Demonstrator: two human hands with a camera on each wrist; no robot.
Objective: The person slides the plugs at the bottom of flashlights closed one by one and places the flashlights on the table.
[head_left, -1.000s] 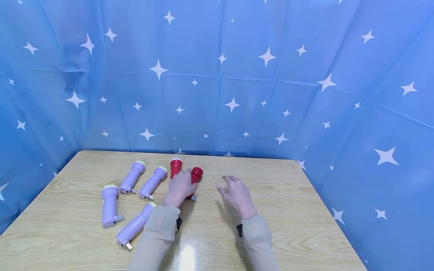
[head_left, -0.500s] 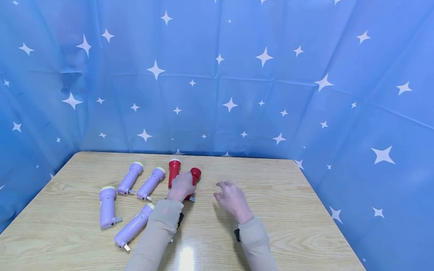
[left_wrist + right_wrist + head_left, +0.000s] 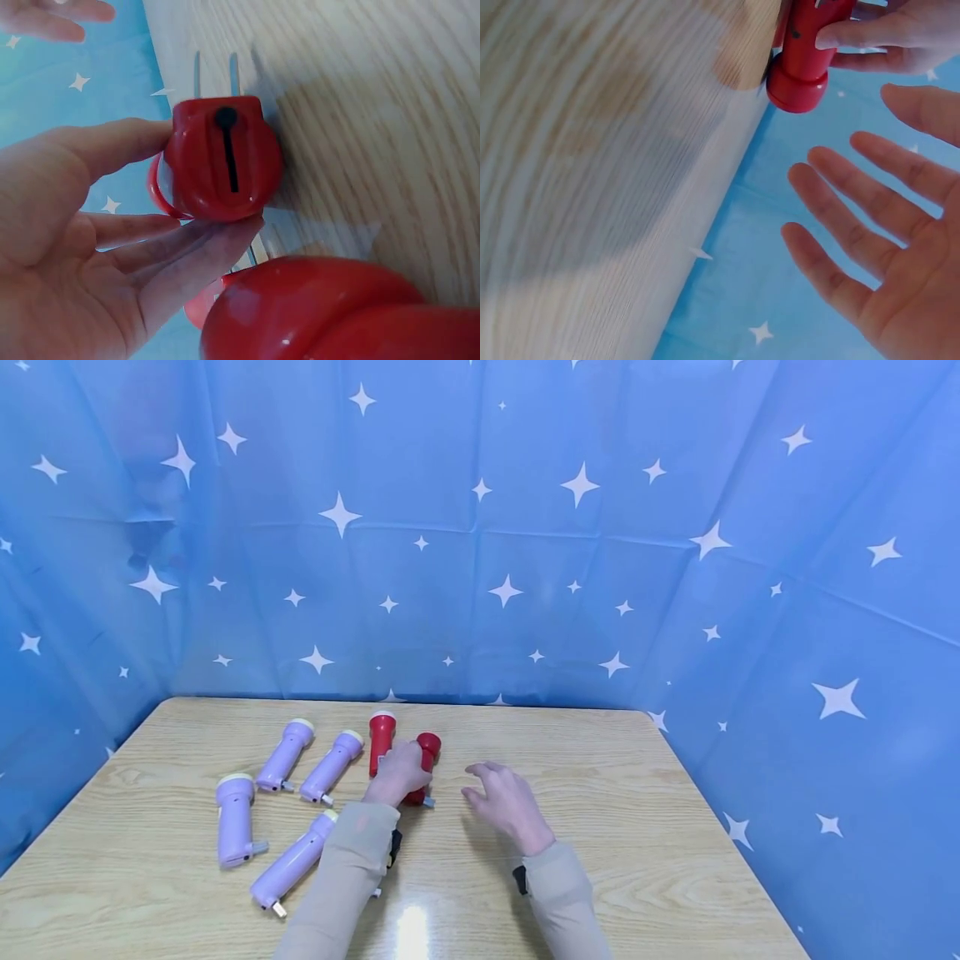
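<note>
Right wrist: left grip (image 3: 911,36) pinches red flashlight (image 3: 806,49), right grip (image 3: 921,274) hovers spread.

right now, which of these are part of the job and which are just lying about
Likely in the job:
left hand
red torch it grips
right hand, holding nothing

Apparently just lying about:
other red torches
four purple torches

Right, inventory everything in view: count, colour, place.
Table: one, light wood, across the foreground
Backdrop: one, blue with white stars, behind the table
Gripped flashlight: one, red, in the left hand
Loose flashlights: two, red, near that hand, one mostly hidden in the head view
Other flashlights: four, light purple, table's left part
Wrist devices: two, black, one per wrist
Sleeves: two, beige, forearms
Hands: two, bare, left gripping, right hand above the table
</note>
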